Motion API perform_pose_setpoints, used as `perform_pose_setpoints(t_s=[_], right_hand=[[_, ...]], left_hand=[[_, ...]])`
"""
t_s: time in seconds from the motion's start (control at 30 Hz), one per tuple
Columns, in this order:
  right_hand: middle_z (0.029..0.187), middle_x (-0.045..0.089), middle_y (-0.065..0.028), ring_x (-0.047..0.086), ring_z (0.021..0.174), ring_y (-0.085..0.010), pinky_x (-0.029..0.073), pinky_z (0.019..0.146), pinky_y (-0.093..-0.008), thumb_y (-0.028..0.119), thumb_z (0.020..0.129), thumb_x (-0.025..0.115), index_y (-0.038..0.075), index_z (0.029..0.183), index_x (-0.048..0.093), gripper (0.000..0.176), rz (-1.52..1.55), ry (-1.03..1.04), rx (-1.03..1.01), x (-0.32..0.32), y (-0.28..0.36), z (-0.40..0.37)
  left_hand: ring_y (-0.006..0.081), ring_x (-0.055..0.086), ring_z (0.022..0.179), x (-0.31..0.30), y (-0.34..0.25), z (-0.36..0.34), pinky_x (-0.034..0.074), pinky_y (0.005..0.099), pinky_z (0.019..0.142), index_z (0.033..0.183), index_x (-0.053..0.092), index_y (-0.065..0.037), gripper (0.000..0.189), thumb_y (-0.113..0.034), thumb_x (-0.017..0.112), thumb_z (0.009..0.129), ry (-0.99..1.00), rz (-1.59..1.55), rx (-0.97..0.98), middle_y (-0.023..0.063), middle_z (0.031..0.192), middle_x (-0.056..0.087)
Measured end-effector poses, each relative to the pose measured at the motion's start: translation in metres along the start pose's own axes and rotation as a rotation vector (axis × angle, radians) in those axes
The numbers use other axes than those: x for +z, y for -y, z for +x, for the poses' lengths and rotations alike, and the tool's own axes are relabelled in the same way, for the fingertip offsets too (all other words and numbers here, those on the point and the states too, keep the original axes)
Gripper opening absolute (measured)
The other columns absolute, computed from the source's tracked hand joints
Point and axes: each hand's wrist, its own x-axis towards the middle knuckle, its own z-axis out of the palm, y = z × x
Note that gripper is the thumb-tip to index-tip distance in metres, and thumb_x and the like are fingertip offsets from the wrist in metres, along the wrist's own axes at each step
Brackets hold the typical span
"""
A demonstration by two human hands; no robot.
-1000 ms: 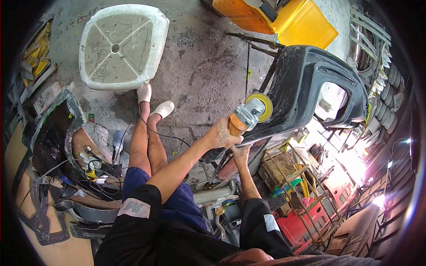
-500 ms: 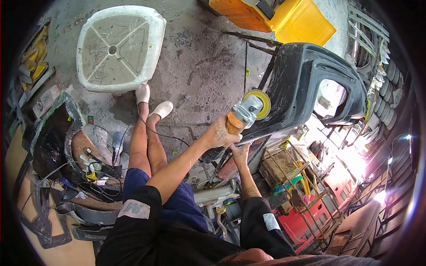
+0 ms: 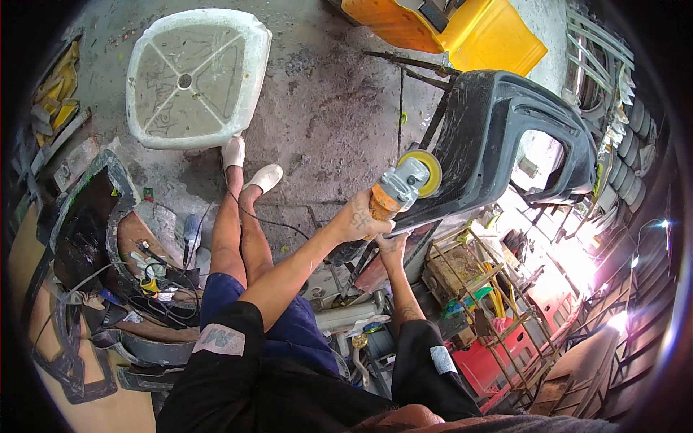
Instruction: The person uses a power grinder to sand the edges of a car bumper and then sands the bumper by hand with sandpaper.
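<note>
My left hand is wrapped round the orange body of an angle grinder. Its yellow disc lies against or very near the side of a dark car bumper; exact contact is hard to see. Below the grinder, my right hand grips the lower edge of the bumper, its fingers partly hidden. The bumper is tilted, with a large opening towards the right, and rests on a dark metal stand.
A white plastic stool or table top stands upper left. At the top is a yellow plastic panel. More dark car parts and cables pile up at left. A rusty wire rack and red crates stand lower right.
The grinder and my left hand have shifted very slightly right and down along the bumper. My right hand keeps its place.
</note>
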Motion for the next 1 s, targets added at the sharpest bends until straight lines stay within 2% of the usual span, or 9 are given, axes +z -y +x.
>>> perform_pose_setpoints(t_s=[0.27,0.33,0.43,0.67,0.73,0.87,0.93,1.0], right_hand=[[0.144,0.044,-0.0229,0.05,0.131,-0.0328,0.04,0.114,-0.044,0.026,0.075,0.095,-0.007,0.149,0.032,0.102,-0.083,-0.023,-0.022,0.002,0.002,0.0],[0.139,0.052,-0.0213,0.057,0.127,-0.0324,0.045,0.11,-0.0431,0.04,0.079,0.092,-0.005,0.145,0.041,0.094,-0.1,-0.044,-0.052,0.001,0.002,-0.003],[0.138,0.054,-0.0214,0.058,0.126,-0.0328,0.046,0.109,-0.0435,0.042,0.08,0.091,-0.005,0.145,0.041,0.094,-0.114,-0.046,-0.094,0.001,-0.009,0.0],[0.138,0.055,-0.0216,0.06,0.125,-0.0327,0.048,0.107,-0.043,0.038,0.08,0.09,-0.005,0.144,0.042,0.091,-0.095,-0.061,-0.058,0.001,-0.011,-0.001],[0.137,0.055,-0.0219,0.06,0.124,-0.0325,0.048,0.107,-0.043,0.035,0.08,0.09,-0.006,0.144,0.04,0.091,-0.164,-0.095,-0.132,0.003,-0.011,0.001],[0.138,0.054,-0.0227,0.06,0.124,-0.0332,0.048,0.107,-0.0434,0.036,0.08,0.091,-0.007,0.145,0.039,0.094,-0.113,-0.064,-0.098,0.001,-0.014,0.001],[0.143,0.049,-0.0235,0.053,0.13,-0.0322,0.041,0.115,-0.0415,0.029,0.077,0.095,-0.008,0.147,0.026,0.105,-0.152,-0.001,-0.033,0.0,-0.009,0.003],[0.143,0.05,-0.023,0.054,0.129,-0.0316,0.042,0.114,-0.0413,0.028,0.077,0.095,-0.008,0.147,0.027,0.104,-0.116,0.009,-0.017,-0.001,0.004,0.0]], left_hand=[[0.0166,0.067,0.098,-0.003,-0.001,0.0,0.054,0.0337,0.093,0.126,0.067,0.0,0.059,-0.02,0.084,0.074,0.014,0.031,-0.019,0.0071,0.11,0.073],[0.0171,0.067,0.1,-0.002,0.001,0.0,0.054,0.0341,0.095,0.129,0.065,0.0,0.062,-0.02,0.085,0.073,0.018,0.058,-0.032,0.0079,0.113,0.073],[0.0176,0.067,0.102,-0.001,0.004,0.0,0.053,0.0345,0.096,0.131,0.064,0.0,0.064,-0.02,0.085,0.074,0.019,0.04,-0.035,0.0081,0.116,0.072],[0.0175,0.068,0.1,-0.006,0.004,0.001,0.054,0.0341,0.095,0.125,0.068,0.001,0.057,-0.019,0.085,0.074,0.018,0.053,-0.039,0.0083,0.111,0.073],[0.0174,0.068,0.098,-0.006,0.003,0.001,0.054,0.0344,0.094,0.122,0.069,0.001,0.054,-0.019,0.085,0.074,-0.01,0.001,-0.031,0.0083,0.108,0.073],[0.0173,0.068,0.098,-0.008,-0.002,-0.002,0.054,0.0351,0.094,0.123,0.068,0.001,0.056,-0.019,0.085,0.074,-0.005,0.061,-0.031,0.0077,0.109,0.073],[0.0173,0.068,0.098,-0.006,-0.001,-0.001,0.054,0.0354,0.095,0.125,0.067,0.001,0.057,-0.019,0.085,0.073,0.005,0.009,-0.003,0.0075,0.109,0.073],[0.0171,0.067,0.099,-0.003,0.005,0.0,0.054,0.0353,0.095,0.125,0.067,0.001,0.058,-0.019,0.085,0.073,0.0,0.004,-0.006,0.0074,0.109,0.073]])
